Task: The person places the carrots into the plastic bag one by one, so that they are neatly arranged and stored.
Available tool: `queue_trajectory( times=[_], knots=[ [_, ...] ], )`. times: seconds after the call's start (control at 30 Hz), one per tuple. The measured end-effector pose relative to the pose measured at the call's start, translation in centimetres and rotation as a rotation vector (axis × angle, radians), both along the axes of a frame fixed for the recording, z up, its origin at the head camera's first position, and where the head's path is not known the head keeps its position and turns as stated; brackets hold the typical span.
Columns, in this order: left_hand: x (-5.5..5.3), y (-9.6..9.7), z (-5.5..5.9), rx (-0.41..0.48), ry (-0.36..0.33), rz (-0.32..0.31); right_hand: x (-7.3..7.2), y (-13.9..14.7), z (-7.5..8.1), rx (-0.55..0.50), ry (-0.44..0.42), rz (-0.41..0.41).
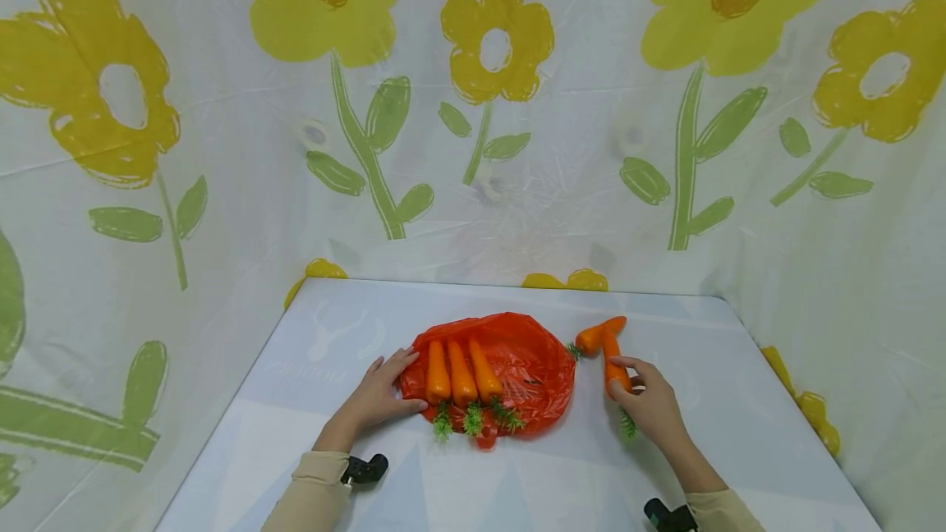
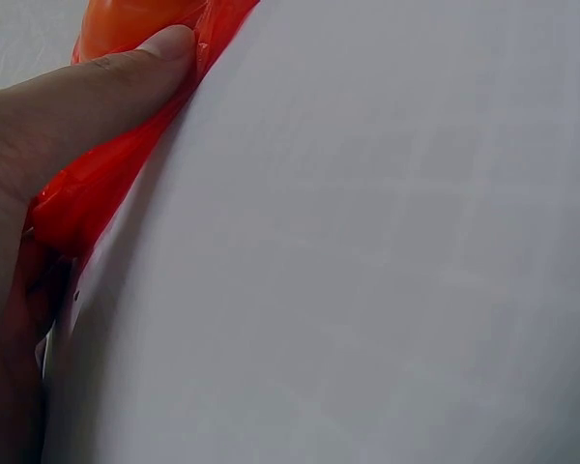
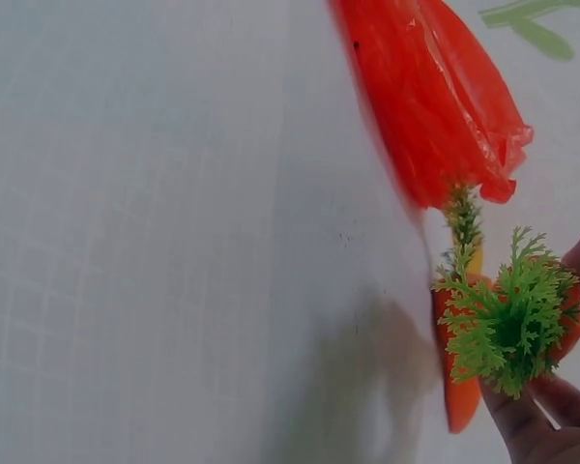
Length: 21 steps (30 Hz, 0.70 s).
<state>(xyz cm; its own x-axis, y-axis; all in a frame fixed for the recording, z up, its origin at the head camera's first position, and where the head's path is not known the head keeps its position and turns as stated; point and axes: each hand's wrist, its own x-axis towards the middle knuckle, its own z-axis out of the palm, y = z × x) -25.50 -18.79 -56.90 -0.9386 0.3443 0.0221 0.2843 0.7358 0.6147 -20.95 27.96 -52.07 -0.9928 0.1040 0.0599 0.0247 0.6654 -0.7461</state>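
Right of L hand (image 1: 380,395), spread against red plastic bag (image 1: 535,343), R hand (image 1: 652,401) pinches toy carrot (image 1: 612,349); steady bag & firm pinch prob. best.

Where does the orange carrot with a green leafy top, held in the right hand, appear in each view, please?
Head: the held orange carrot, right of centre, to the right of the red plastic bag.
Left wrist: not in it.
Right wrist: lower right, leafy top facing the camera.
Shared landmark: the bag, upper left in left wrist, upper right in right wrist.
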Motion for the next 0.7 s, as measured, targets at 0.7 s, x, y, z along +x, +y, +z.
queue_trajectory(
  times=[0.7],
  knots=[
    [0.02, -0.06, -0.04, -0.006, 0.016, -0.003, -0.09, -0.83, 0.14, 0.001, 0.053, 0.073]
  ],
)
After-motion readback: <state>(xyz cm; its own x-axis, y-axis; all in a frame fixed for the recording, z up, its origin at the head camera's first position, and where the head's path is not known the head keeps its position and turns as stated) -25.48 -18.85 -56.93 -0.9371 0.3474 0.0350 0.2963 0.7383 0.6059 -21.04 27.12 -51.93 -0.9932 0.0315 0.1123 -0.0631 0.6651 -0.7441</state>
